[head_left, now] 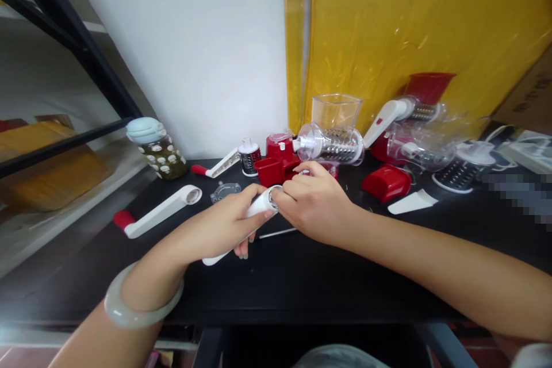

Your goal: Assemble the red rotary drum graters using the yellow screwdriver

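Note:
My left hand [230,215] is wrapped round a white plastic crank handle [261,204], whose round socket end points up to the right. Its other end shows below the palm. My right hand [317,207] has curled fingers pressed together at that socket, and anything pinched in them is hidden. Just beyond the hands stands a red and clear rotary grater [330,145] with a metal drum inside. A thin white rod [278,233] lies under the hands. Left of them rests another white crank handle [164,211] with a red knob, near a clear plastic ring [225,190].
A lidded bottle [157,149] stands at the back left. Behind the hands are a small grater drum [249,156] and a red cup-like part [268,171]. To the right lie a red pusher [387,182], a white flat piece [413,202] and a black-and-white drum [463,168].

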Available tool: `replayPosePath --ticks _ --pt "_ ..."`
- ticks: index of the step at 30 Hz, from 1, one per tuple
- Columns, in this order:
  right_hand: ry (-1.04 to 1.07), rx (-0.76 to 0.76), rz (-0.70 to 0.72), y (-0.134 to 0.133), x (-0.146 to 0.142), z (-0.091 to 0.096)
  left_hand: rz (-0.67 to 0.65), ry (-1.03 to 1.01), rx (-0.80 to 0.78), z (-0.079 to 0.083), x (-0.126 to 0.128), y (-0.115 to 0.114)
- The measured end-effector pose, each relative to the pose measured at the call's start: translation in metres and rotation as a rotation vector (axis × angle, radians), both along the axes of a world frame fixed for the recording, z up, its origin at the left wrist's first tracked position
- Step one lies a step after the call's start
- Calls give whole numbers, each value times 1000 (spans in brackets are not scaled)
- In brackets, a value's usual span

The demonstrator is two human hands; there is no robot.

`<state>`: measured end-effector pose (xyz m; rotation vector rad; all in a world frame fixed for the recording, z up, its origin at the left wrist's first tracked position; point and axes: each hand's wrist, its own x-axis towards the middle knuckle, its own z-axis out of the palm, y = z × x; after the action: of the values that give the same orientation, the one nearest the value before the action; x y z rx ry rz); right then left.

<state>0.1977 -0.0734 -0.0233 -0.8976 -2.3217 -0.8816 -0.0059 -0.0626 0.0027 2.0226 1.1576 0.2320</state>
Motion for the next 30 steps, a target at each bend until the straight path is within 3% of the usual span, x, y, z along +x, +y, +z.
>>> replayPosePath --ticks 7,26,30 --pt "-51 131 -30 -7 -8 0 -7 69 31 0 -1 1" --pt "-176 293 -113 -10 -17 -9 -17 136 64 -8 -1 4" --pt "-186 266 -110 -10 -18 -13 -17 148 61 -11 -1 6"
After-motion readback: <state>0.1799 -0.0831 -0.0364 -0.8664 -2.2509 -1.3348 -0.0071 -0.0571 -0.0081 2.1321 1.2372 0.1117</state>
